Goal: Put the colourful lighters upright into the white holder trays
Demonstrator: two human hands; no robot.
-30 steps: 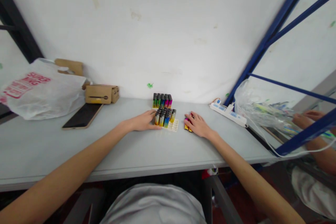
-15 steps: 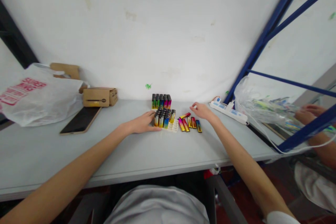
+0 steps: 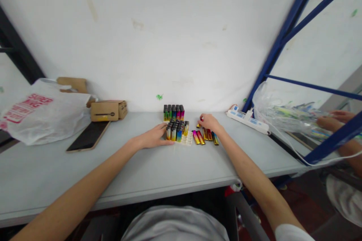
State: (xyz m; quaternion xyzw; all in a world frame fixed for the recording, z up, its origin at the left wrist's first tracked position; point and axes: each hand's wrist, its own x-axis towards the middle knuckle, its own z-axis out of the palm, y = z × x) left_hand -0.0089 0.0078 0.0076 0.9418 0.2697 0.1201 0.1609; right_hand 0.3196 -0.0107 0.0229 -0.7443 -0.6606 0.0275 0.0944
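Note:
Several shiny lighters (image 3: 174, 131) with black tops stand upright in a white tray (image 3: 187, 139) with rows of small sockets. My left hand (image 3: 154, 136) grips the left side of this tray, thumb along its front edge and fingers behind. My right hand (image 3: 209, 122) is over the loose lighters, its fingers pinched on a lighter (image 3: 198, 124) that is mostly hidden under them. Below that hand more lighters in red, gold, pink and blue lie flat, among them a pink-and-yellow lighter (image 3: 195, 137) beside the tray.
A second group of upright lighters (image 3: 174, 113) stands behind, close to the wall. On the left are a plastic bag (image 3: 42, 109), a cardboard box (image 3: 104, 111) and a phone (image 3: 87, 136). A power strip (image 3: 249, 120) and a blue rack post (image 3: 271, 60) are on the right, with another person's hands beyond.
My right hand has moved left and closed on the lighter lying farthest back. My left hand stays at the tray. The whole view has tilted up slightly.

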